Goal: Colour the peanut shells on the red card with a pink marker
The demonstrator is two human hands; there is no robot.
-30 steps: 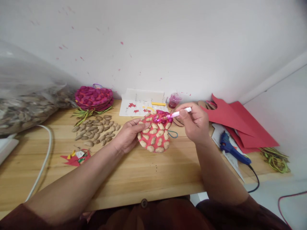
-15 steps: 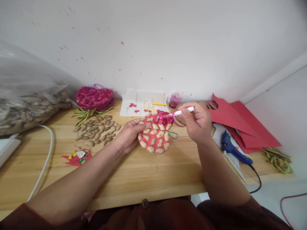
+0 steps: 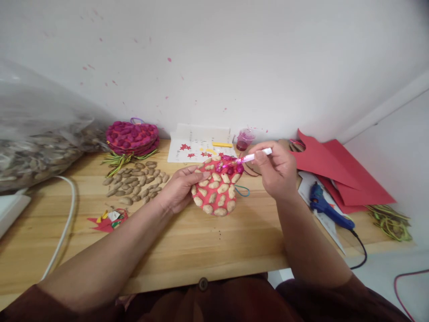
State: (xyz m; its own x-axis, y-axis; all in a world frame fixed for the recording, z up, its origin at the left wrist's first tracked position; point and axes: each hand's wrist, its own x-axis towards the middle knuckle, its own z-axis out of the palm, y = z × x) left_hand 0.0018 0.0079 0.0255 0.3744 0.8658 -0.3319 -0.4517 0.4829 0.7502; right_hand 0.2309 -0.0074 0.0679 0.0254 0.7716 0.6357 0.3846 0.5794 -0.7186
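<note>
My left hand (image 3: 182,188) grips the left edge of a red cutout covered with peanuts (image 3: 213,197), thumb on top and held above the table. Several peanuts at its upper right are wet with magenta paint; the others are plain tan. Pinched in my right hand (image 3: 276,170) is a white-handled paintbrush (image 3: 257,155), its tip touching the painted peanuts. A teal loop of cord (image 3: 243,191) sticks out at the cutout's right side. Behind the brush, a clear cup of magenta paint (image 3: 246,139) stands by the wall.
Loose peanuts (image 3: 136,181) lie on the left, near a stack of magenta-painted peanut pieces (image 3: 132,136) and a bag of peanuts (image 3: 43,154). On the right are a blue glue gun (image 3: 330,212), red sheets (image 3: 351,174) and green cords (image 3: 390,222). Paper (image 3: 177,152) with stars lies behind.
The cutout has tilted slightly, its lower end shifting a little left. The brush stays on the magenta peanuts, and both hands keep their hold.
</note>
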